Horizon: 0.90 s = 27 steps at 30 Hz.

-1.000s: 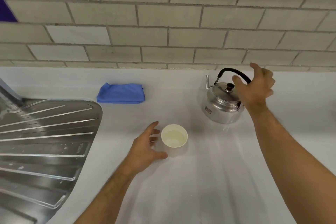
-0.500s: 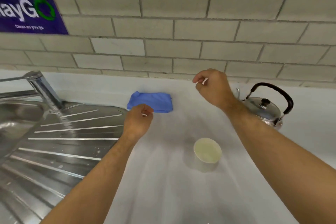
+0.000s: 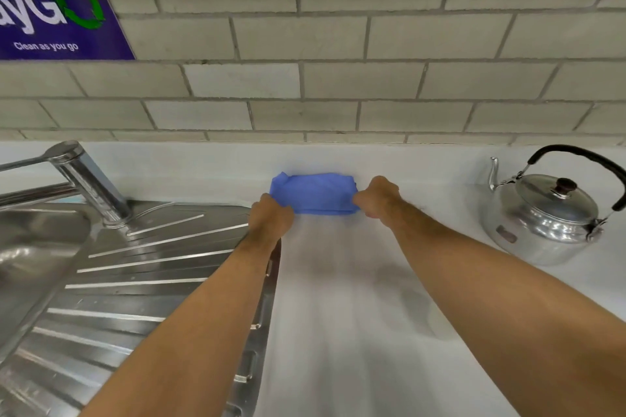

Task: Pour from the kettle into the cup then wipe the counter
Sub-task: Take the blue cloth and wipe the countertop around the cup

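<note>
A folded blue cloth [image 3: 315, 193] lies on the white counter [image 3: 338, 332] against the back wall. My left hand [image 3: 271, 218] is closed on its left end and my right hand [image 3: 377, 196] is closed on its right end. The steel kettle [image 3: 542, 216], with its black handle raised and its lid on, stands upright at the far right, apart from both hands. The cup is almost wholly hidden under my right forearm; only a pale blurred edge [image 3: 440, 328] shows.
A steel sink and ribbed drainboard [image 3: 135, 281] fill the left side, with the tap [image 3: 88, 179] at the back. A grey brick wall runs behind the counter, and a purple sign [image 3: 50, 3] hangs on it at top left.
Both hands left the cup and kettle, travelled left and back, and closed on the two ends of the blue cloth. The view swung left toward the sink.
</note>
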Tool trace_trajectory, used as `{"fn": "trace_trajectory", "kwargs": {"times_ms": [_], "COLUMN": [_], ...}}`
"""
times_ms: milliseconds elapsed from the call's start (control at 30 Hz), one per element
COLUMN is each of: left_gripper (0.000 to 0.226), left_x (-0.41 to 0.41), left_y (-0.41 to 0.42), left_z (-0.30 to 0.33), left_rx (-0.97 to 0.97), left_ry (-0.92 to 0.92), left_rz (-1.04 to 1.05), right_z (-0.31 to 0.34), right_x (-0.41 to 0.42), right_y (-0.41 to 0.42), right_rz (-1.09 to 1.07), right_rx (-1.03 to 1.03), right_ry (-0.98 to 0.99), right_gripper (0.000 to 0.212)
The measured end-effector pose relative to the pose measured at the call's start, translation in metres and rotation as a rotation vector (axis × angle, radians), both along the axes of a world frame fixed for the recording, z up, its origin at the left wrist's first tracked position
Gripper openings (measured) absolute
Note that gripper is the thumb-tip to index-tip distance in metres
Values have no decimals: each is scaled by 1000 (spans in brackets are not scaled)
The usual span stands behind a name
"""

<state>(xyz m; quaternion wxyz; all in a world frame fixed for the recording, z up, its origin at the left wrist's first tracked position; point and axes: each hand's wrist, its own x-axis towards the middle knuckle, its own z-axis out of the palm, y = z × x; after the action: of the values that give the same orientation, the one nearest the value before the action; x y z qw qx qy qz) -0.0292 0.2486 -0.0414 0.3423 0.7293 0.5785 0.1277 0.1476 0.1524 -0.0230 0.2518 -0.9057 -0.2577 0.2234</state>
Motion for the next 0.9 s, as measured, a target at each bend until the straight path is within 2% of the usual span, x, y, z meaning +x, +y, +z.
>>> {"fn": "trace_trajectory", "kwargs": {"times_ms": [100,267,367,433,500,633,700,767,900], "left_gripper": [29,26,10,16,10,25,34,41,50], "left_x": [2,1,4,5,5,4,-2,-14,-47], "left_y": [13,34,41,46,48,44,36,23,-11], "left_z": [-6,-9,-7,-7,-6,7,16,29,56], "left_rx": [5,-12,-5,18,43,-92,-246,-400,-620], "left_ry": [-11,-80,-87,-111,-151,-429,-646,-832,-991], "left_rz": [-4,35,12,27,55,165,148,96,-151], "right_z": [-11,-12,-14,-15,-14,-3,9,26,67], "right_x": [-2,-5,-6,-5,-4,-6,-7,-12,-30], "right_y": [5,12,18,21,21,19,16,9,-29], "right_rz": [-79,-208,-242,-271,-298,-285,-273,-239,-6], "right_rx": [75,219,220,249,281,320,347,395,564], "right_ry": [120,314,394,460,518,563,568,553,413], "right_gripper": [18,31,30,29,39,44,32,20,33]}}
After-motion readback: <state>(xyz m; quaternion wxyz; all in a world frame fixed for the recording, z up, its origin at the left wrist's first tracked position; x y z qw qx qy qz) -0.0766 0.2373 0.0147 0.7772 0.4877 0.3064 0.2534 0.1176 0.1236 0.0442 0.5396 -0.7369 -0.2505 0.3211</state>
